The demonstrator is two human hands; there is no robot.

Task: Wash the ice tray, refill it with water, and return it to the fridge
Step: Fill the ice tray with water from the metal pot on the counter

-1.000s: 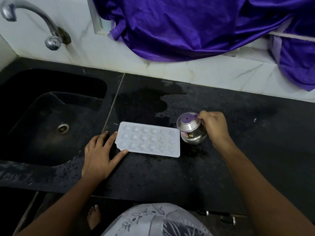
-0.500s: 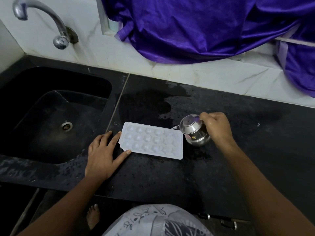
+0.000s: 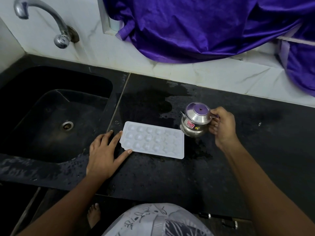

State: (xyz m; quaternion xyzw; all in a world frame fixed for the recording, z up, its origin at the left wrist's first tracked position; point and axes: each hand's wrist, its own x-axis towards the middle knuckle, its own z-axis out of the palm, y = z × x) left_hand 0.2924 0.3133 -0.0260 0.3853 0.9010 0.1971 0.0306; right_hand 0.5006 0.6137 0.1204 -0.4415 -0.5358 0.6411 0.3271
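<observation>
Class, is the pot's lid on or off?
On: the lid covers the top of the pot, which the right hand grips.

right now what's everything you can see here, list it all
ice tray: one, white, flat on the counter right of the sink
steel pot: one, silver, lidded, by the tray's far right corner
tap: one, chrome, on the wall above the sink
sink: one, black, left of the counter
counter: one, black, wet in patches
cloth: one, purple, draped over the ledge above the counter
wall: white tiles, behind the counter
foot: one, bare, on the floor below
left hand: flat on the counter, fingertips touching the tray's left edge
right hand: grips the pot's handle
</observation>
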